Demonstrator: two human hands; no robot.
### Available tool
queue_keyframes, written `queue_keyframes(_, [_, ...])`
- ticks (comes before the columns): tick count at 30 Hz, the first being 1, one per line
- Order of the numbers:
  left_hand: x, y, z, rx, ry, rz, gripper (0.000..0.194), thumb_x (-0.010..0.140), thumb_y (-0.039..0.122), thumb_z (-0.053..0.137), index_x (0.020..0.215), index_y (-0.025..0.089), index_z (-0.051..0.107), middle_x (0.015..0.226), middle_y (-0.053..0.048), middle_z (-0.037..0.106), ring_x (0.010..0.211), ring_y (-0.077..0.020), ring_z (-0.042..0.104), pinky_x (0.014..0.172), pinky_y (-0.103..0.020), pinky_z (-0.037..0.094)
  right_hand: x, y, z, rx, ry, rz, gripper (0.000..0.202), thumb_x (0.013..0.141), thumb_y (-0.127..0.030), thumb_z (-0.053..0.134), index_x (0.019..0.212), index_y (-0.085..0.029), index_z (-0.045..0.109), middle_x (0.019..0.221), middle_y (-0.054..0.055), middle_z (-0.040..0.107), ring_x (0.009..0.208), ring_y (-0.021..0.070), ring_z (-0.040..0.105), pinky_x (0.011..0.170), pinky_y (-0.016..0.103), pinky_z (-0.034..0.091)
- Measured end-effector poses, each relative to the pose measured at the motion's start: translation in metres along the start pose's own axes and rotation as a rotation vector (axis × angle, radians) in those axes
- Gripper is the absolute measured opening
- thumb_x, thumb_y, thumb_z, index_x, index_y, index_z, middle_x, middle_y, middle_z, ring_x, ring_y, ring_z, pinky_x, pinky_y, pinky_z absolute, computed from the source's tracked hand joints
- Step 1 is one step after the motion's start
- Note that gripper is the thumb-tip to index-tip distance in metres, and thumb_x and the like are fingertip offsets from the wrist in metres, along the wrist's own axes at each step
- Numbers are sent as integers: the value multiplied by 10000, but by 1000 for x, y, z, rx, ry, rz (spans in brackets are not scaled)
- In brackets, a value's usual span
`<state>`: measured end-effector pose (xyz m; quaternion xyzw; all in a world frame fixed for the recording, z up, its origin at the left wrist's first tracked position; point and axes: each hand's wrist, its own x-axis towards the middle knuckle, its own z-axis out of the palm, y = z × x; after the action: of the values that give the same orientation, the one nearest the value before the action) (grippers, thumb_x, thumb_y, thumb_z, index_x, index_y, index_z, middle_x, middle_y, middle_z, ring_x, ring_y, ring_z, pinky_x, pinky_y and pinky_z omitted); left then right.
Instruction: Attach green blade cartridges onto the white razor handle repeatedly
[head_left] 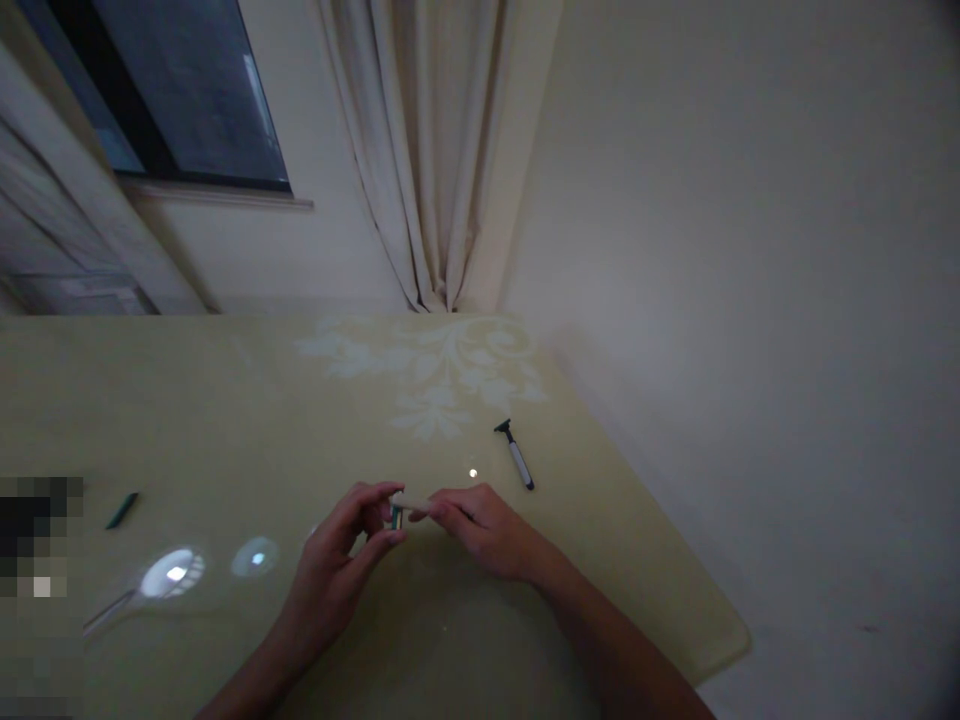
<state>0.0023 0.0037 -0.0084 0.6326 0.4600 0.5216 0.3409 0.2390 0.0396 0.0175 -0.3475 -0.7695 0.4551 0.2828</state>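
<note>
My left hand (346,560) pinches a small green and pale piece (397,514) between thumb and fingers, near the middle front of the table. From the right, my right hand (480,525) grips a thin light stick (415,504) whose tip touches or overlaps the top of that small piece. What exactly the piece is, I cannot make out. Behind my right hand, a razor (517,457) with a grey handle and dark head lies on the table, touched by neither hand.
A small dark green object (122,511) lies on the glossy table (225,420) at the left. Bright reflections show on its surface. The table's right edge runs beside a plain wall (712,300). Curtains (442,150) hang behind the far edge. A blurred patch covers the lower left.
</note>
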Motion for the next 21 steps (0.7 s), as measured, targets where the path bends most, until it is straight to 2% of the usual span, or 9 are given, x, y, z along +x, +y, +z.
queue_keyframes(4, [1,-2,-3,-42,35,-53,287,900,298,763,1186,275,767,869,6,665,757,-154,661,673,-223,548,1,3,-3,-31,37,30,534,1115,-566,453,1132,-194,836,714,-15,566,668,134,496,646,257,340])
queue_keyframes(7, [2,-5,-4,-50,20,-98,305,885,325,779,1181,256,771,881,-5,681,761,-161,665,672,-229,555,1,3,-1,10,45,26,557,1102,-597,461,1131,-188,838,684,-24,527,634,128,457,616,254,318])
queue_keyframes(13, [2,-7,-1,-155,11,-200,340,849,346,809,1167,228,776,841,-6,694,776,-175,688,698,-240,570,1,3,3,19,-22,38,592,1112,-605,422,1115,-184,838,777,7,625,716,140,527,689,252,367])
queue_keyframes(17, [2,-5,-1,-182,0,-216,342,837,346,827,1161,242,786,851,-4,696,752,-162,671,670,-222,558,2,4,0,76,34,50,614,1081,-656,463,1107,-178,847,683,-23,505,640,122,443,622,245,319])
queue_keyframes(21, [2,-3,0,-213,3,-253,360,816,357,843,1151,238,789,882,-19,728,799,-180,699,711,-239,576,1,5,1,143,-73,113,670,1074,-703,424,1142,-185,843,658,-34,444,616,115,406,602,245,306])
